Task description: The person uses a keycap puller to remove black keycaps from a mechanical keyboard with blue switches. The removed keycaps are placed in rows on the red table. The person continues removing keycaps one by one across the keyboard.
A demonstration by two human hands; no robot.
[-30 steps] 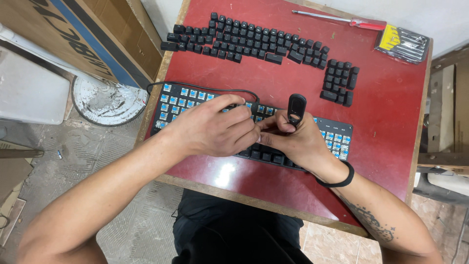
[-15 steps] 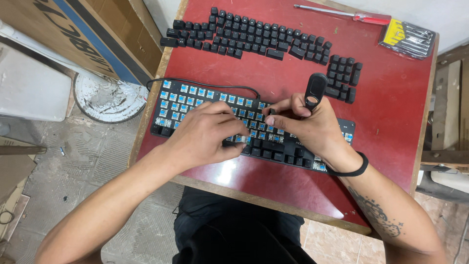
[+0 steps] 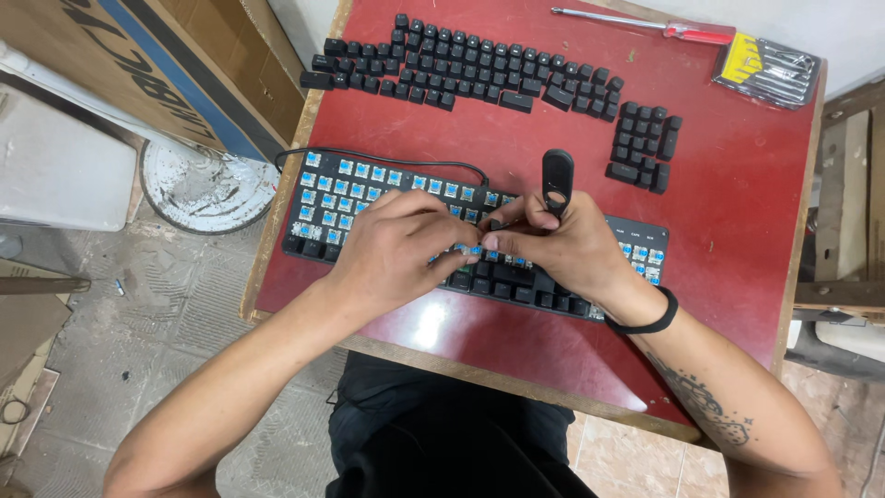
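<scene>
A black keyboard [image 3: 341, 194] with exposed blue switches lies on the red table [image 3: 737, 240]; its bottom rows still carry black keycaps. My left hand [image 3: 401, 249] rests on the keyboard's middle, fingers curled and pinching at a keycap. My right hand [image 3: 562, 249] meets it fingertip to fingertip and holds a black keycap puller [image 3: 557, 180] whose handle sticks up above the fingers. What sits between the fingertips is hidden. Removed black keycaps [image 3: 479, 74] lie laid out in rows at the table's far side, with a smaller block of keycaps [image 3: 645, 148] to the right.
A red-handled screwdriver [image 3: 645, 23] and a pack of small tools [image 3: 765, 74] lie at the far right corner. The keyboard cable [image 3: 387, 159] loops along its top edge. Left of the table stand cardboard boxes [image 3: 138, 65] and a white round lid [image 3: 207, 184] on the floor.
Both hands have shifted slightly along the keyboard and now press together at its middle. The puller stays in my right hand.
</scene>
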